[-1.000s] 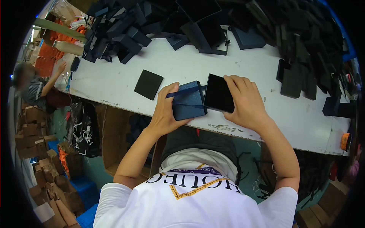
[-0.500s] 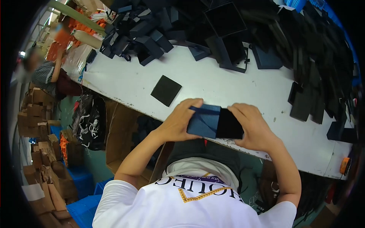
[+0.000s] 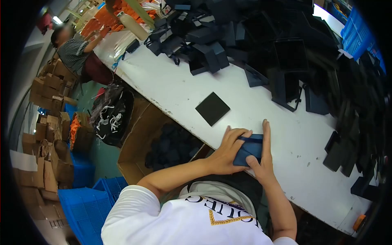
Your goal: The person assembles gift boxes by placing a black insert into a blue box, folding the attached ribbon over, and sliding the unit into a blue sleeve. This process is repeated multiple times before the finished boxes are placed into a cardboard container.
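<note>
A small blue box point(image 3: 248, 150) with a dark ribbon across it is between my hands at the table's near edge. My left hand point(image 3: 230, 152) grips its left side, fingers over the top. On the right side, my right hand point(image 3: 263, 157) presses with straight fingers, its thumb on the box's face. The black insert is not visible now. A flat black square pad point(image 3: 212, 108) lies on the white table point(image 3: 171, 87), up and left of my hands.
Dark boxes point(image 3: 206, 57) are heaped along the table's far side, with black pieces point(image 3: 347, 122) at the right. Below the left edge stands a carton point(image 3: 134, 141) of dark boxes, near blue crates point(image 3: 85, 204). A seated person point(image 3: 73, 55) works at the far left.
My hands have come closer together, and the black part that stuck out of the blue box is no longer seen. The whole view has turned and shifted.
</note>
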### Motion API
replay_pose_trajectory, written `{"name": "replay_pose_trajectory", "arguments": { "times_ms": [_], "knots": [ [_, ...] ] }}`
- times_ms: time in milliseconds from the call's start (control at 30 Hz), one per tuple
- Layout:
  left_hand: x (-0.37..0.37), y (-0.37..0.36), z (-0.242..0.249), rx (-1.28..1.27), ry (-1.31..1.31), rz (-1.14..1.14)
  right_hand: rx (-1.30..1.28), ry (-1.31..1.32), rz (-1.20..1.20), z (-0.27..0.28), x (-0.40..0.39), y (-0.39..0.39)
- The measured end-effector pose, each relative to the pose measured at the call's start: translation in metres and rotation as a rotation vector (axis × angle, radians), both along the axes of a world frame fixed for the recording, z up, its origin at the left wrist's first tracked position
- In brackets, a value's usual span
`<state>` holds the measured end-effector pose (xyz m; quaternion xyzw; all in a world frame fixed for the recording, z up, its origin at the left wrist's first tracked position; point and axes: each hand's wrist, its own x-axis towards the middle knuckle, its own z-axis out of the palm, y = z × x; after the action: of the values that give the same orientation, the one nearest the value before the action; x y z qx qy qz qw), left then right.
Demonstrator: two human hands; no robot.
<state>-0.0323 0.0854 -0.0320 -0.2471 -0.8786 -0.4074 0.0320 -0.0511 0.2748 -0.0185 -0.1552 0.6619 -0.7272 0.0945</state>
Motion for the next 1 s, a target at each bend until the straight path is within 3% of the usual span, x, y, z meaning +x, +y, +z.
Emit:
{"name": "replay_pose_trajectory", "arguments": {
  "times_ms": [100, 167, 200, 267, 367, 400, 467, 500, 600, 633, 700, 733, 900, 967, 1000],
  "knots": [
    [0.031, -0.036, 0.011, -0.027, 0.151, 0.161, 0.342, 0.455, 0.213, 0.015, -0.031, -0.012],
    [0.076, -0.075, 0.015, -0.076, 0.111, 0.427, 0.482, 0.717, -0.065, 0.031, -0.063, -0.04],
    [0.102, -0.092, 0.013, -0.025, 0.036, 0.607, 0.48, 0.746, -0.173, 0.033, -0.084, -0.058],
    [0.147, -0.133, 0.001, -0.24, -0.084, 0.91, 0.491, 0.758, -0.266, 0.048, -0.127, -0.1],
    [0.163, -0.149, 0.023, -0.701, -0.245, 1.061, 0.598, 0.672, -0.312, 0.044, -0.182, -0.164],
    [0.157, -0.163, 0.023, -0.616, -0.18, 1.017, 0.639, 0.631, -0.294, 0.037, -0.199, -0.178],
    [0.127, -0.2, 0.021, -0.44, -0.05, 0.913, 0.622, 0.576, -0.298, 0.035, -0.213, -0.181],
    [0.089, -0.204, 0.029, -0.322, 0.164, 0.908, 0.561, 0.567, -0.314, 0.035, -0.215, -0.172],
    [-0.028, -0.241, 0.045, -0.404, 0.338, 0.834, 0.464, 0.626, -0.401, 0.039, -0.195, -0.122],
    [-0.069, -0.257, 0.046, -0.42, 0.412, 0.78, 0.546, 0.408, -0.278, 0.062, -0.169, -0.093],
    [-0.144, -0.286, 0.041, -0.583, 0.482, 0.732, 0.62, 0.596, -0.271, 0.046, -0.141, -0.038],
    [-0.175, -0.292, 0.041, -0.647, 0.509, 0.718, 0.703, 0.484, -0.239, 0.047, -0.119, -0.01],
    [-0.252, -0.307, 0.035, -0.842, 0.366, 0.697, 0.912, 0.177, -0.399, 0.022, -0.026, 0.097],
    [-0.26, -0.307, 0.038, -0.84, 0.313, 0.721, 0.966, 0.187, -0.508, 0.003, -0.001, 0.12],
    [-0.26, -0.31, 0.037, -0.831, 0.441, 0.707, 0.992, 0.195, -0.559, -0.002, 0.006, 0.125]
  ]
}}
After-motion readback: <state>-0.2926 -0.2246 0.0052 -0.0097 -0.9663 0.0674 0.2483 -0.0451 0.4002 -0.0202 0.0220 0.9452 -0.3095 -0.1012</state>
